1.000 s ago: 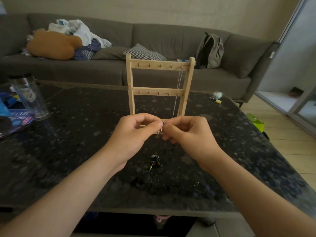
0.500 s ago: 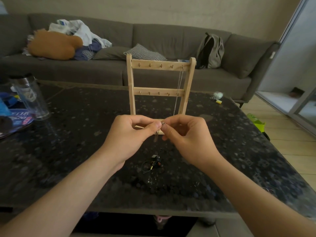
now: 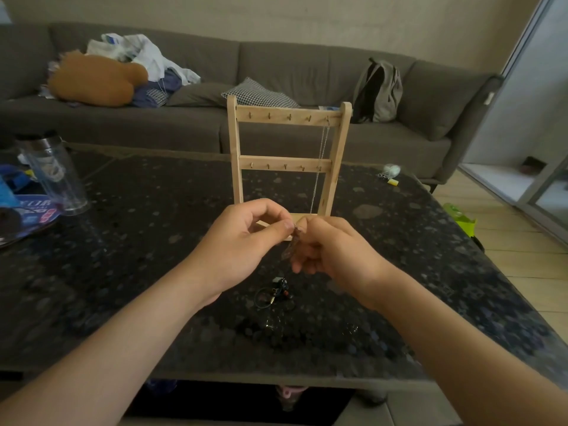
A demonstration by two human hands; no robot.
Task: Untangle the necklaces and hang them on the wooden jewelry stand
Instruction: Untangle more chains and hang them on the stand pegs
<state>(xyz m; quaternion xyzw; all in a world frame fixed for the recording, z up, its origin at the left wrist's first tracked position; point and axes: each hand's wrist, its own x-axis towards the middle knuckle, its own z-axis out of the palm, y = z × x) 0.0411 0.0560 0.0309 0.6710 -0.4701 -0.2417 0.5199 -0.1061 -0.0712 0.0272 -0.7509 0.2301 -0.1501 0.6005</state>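
Head view, first voice: What could go wrong here?

Second voice: Both hands are up over the middle of the dark speckled stone desk [image 3: 123, 241], just in front of the pale wooden jewelry stand [image 3: 235, 149]. The left hand [image 3: 242, 241] and the right hand [image 3: 335, 256] each have their grip pinched on one thin, blurry necklace [image 3: 293, 241]. If they pull too hard, I think the knot gets tighter or the chain snaps. If it slips, it could drop onto the small jewelry tangle [image 3: 278, 292] below and mix in.

First voice: Any containers?

Second voice: There is a clear plastic tumbler with a dark lid [image 3: 53, 173] near the left edge. Something pale is inside. I can't tell what.
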